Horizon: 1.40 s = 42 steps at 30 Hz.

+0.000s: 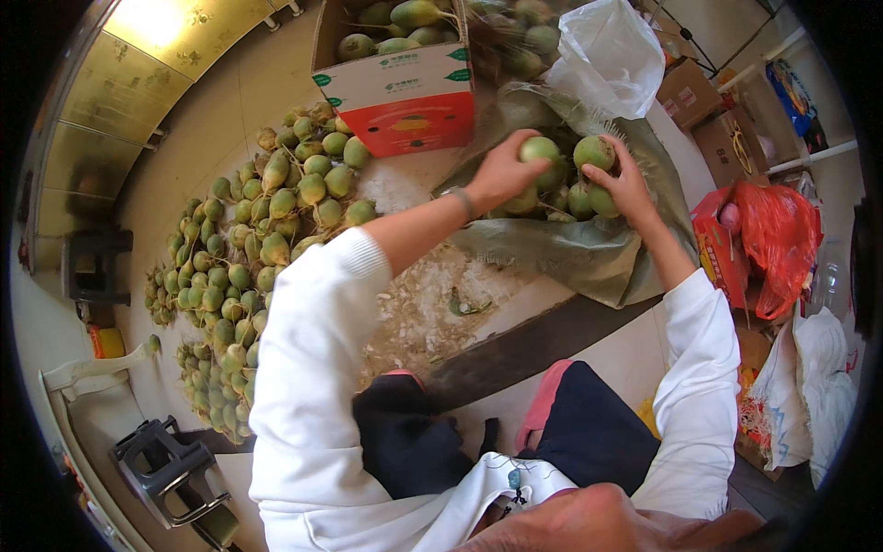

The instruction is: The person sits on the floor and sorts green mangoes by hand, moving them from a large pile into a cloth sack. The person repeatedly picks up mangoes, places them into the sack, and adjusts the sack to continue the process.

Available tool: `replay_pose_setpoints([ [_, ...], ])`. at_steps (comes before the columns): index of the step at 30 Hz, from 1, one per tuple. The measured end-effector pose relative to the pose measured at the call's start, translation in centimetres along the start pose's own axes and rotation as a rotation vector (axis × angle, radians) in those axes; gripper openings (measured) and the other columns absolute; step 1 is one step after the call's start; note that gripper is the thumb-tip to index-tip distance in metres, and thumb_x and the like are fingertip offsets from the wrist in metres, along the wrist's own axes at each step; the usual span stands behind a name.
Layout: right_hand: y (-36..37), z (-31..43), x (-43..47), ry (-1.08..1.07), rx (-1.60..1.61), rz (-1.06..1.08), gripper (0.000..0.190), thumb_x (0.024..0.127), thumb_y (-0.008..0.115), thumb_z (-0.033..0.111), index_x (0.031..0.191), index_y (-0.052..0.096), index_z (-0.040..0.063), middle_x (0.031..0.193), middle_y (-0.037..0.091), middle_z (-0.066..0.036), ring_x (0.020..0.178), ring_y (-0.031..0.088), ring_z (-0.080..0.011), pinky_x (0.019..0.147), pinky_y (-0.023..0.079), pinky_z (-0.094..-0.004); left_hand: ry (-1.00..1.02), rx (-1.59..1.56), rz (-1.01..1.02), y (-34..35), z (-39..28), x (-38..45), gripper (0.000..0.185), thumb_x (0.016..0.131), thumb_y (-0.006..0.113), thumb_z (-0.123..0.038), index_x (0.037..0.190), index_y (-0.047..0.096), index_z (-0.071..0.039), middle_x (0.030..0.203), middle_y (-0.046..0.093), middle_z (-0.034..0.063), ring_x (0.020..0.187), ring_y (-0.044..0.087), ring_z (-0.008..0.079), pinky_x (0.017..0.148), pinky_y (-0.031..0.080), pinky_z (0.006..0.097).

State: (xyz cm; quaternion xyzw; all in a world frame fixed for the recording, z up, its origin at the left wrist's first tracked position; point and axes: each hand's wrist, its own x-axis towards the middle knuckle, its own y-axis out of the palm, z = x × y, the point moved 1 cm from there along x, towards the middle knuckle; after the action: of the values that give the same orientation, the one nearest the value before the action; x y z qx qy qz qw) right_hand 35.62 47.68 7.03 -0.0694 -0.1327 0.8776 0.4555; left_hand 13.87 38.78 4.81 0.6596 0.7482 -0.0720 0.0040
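Observation:
My left hand (pixel 507 169) is closed around a pale green radish (pixel 540 150) over a green woven sack (pixel 600 259). To its right, my right hand (pixel 621 181) grips another round green radish (pixel 594 152), its thumb on the lower side. Below both hands, more green radishes (pixel 578 200) lie in the sack's open mouth. A large pile of green radishes (pixel 276 200) spreads over the floor to the left. Beyond my left hand stands a red and white cardboard box (pixel 414 114) with green radishes inside.
A white plastic bag (pixel 607 58) lies beyond the sack. On the right are brown cartons (pixel 728 145), a red plastic bag (pixel 786 241) and white woven sacks (pixel 821 386). Dark plastic stools (pixel 162 469) stand at the left. Dirt and peelings (pixel 441 303) cover the floor before my feet.

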Motion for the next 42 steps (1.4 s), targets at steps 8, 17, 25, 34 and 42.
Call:
replay_pose_setpoints([
  [8, -1.3, -3.0, 0.4, -0.136, -0.055, -0.224, 0.061, 0.080, 0.078, 0.026, 0.130, 0.048, 0.007, 0.119, 0.060, -0.011, 0.108, 0.059, -0.0212, 0.093, 0.046, -0.0342, 0.355, 0.608, -0.180, 8.1, 2.8, 3.3, 0.065, 0.077, 0.064, -0.017, 0.138, 0.042, -0.010, 0.128, 0.047, 0.0187, 0.110, 0.051, 0.0359, 0.098, 0.042, 0.0406],
  [17, 2.4, 1.2, -1.5, -0.303, -0.681, 0.010, 0.070, 0.073, 0.076, 0.028, 0.137, 0.047, 0.020, 0.121, 0.060, -0.008, 0.103, 0.062, -0.0336, 0.082, 0.052, -0.0419, 0.156, -0.471, 0.213, 5.9, 2.9, -0.8, 0.070, 0.088, 0.067, -0.016, 0.144, 0.027, -0.005, 0.128, 0.048, 0.0101, 0.111, 0.053, 0.0156, 0.091, 0.048, 0.0302],
  [25, 5.5, 1.6, 1.8, -0.366, -0.864, 0.131, 0.045, 0.085, 0.065, 0.044, 0.116, 0.061, 0.012, 0.101, 0.064, -0.009, 0.091, 0.064, -0.0325, 0.072, 0.052, -0.0425, -0.134, -0.778, 0.057, -4.0, 1.3, -9.5, 0.049, 0.094, 0.057, -0.040, 0.125, 0.044, -0.004, 0.086, 0.067, 0.0133, 0.062, 0.066, 0.0193, 0.059, 0.052, 0.0283],
  [34, 7.6, -3.2, 5.5, -0.416, -1.250, 0.176, 0.031, 0.085, 0.065, 0.033, 0.102, 0.064, 0.007, 0.091, 0.064, -0.011, 0.089, 0.063, -0.0299, 0.072, 0.052, -0.0430, 0.038, -0.994, -0.215, -8.7, -0.4, -19.9, 0.070, 0.087, 0.066, -0.020, 0.147, 0.029, -0.008, 0.118, 0.056, 0.0100, 0.089, 0.060, 0.0180, 0.069, 0.053, 0.0325],
  [42, 9.1, -3.2, 5.5, -0.376, -1.336, 0.230, 0.026, 0.083, 0.066, 0.025, 0.100, 0.064, 0.006, 0.096, 0.063, -0.011, 0.094, 0.059, -0.0307, 0.077, 0.048, -0.0439, 0.129, -0.693, -0.369, -9.2, -2.0, -21.9, 0.065, 0.088, 0.067, -0.015, 0.142, 0.033, -0.005, 0.120, 0.056, 0.0096, 0.095, 0.061, 0.0170, 0.077, 0.052, 0.0300],
])
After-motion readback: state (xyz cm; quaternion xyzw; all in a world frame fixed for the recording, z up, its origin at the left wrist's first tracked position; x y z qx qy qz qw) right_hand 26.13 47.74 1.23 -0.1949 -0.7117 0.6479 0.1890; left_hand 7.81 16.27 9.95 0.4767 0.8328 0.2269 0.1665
